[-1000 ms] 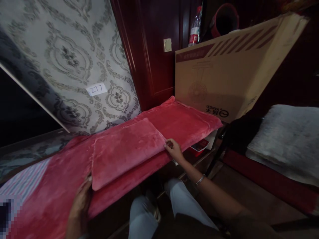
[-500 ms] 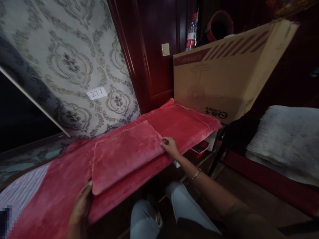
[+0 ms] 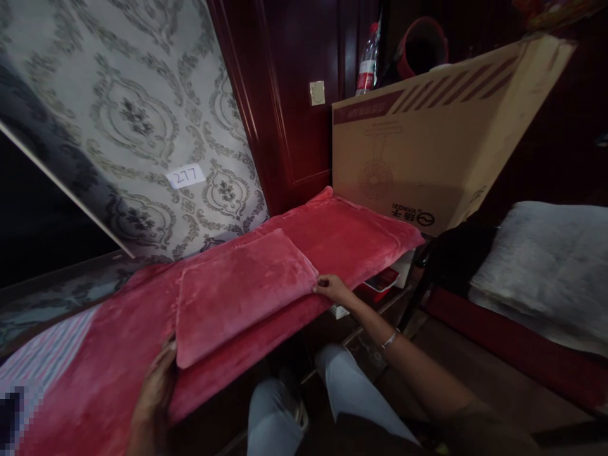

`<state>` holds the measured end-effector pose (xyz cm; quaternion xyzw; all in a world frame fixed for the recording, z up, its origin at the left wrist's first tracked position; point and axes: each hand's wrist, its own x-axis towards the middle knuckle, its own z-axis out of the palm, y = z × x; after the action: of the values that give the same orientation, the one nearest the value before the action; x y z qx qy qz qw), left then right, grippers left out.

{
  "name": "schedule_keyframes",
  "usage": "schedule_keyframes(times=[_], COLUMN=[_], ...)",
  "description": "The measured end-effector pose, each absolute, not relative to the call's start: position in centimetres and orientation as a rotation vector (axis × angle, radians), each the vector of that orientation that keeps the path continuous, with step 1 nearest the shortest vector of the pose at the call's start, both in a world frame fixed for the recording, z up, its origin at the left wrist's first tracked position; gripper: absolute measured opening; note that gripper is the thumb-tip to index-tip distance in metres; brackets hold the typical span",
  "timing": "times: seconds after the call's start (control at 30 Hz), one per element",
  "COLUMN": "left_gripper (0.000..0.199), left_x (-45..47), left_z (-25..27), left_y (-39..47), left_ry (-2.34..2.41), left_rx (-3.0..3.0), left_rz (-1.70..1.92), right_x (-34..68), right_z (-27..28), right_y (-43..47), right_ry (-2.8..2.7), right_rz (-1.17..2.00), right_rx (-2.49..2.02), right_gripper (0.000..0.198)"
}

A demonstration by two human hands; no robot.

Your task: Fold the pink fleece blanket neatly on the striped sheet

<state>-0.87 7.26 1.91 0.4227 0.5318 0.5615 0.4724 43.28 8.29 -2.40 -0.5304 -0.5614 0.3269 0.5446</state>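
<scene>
A folded pinkish-red plush cloth (image 3: 242, 291) lies as a neat rectangle on a larger red plush cover (image 3: 361, 231). My right hand (image 3: 333, 288) pinches its front right corner between thumb and fingers. At the near left corner, my left hand (image 3: 156, 380) rests with stretched fingers against the folded edge, on the cover. Some of its fingertips are hard to make out in the dim light. A striped patch of fabric (image 3: 50, 348) shows on the far left beside the cover.
Behind the cover stands a large cardboard box (image 3: 418, 145), with a plastic bottle (image 3: 367, 63) behind its top edge. A grey fluffy folded cloth (image 3: 546, 272) lies at the right on a dark chair. Patterned wallpaper (image 3: 142, 126) bears a paper marked 277 (image 3: 185, 176).
My right hand has moved a little right and toward me along the folded cloth's right edge, and that corner now reaches further out. My left hand stays nearly in place.
</scene>
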Motion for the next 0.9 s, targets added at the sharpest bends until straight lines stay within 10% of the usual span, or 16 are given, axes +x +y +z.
schedule_keyframes(times=[0.9], left_gripper=[0.044], left_x=[-2.6], left_z=[2.6], left_y=[4.7], left_ry=[1.284], left_rx=[1.423], left_rz=[1.024], right_x=[44.5], right_z=[-4.3], right_y=[6.4], right_ry=[-1.181], right_rz=[0.873], right_rx=[-1.322], right_gripper=[0.040])
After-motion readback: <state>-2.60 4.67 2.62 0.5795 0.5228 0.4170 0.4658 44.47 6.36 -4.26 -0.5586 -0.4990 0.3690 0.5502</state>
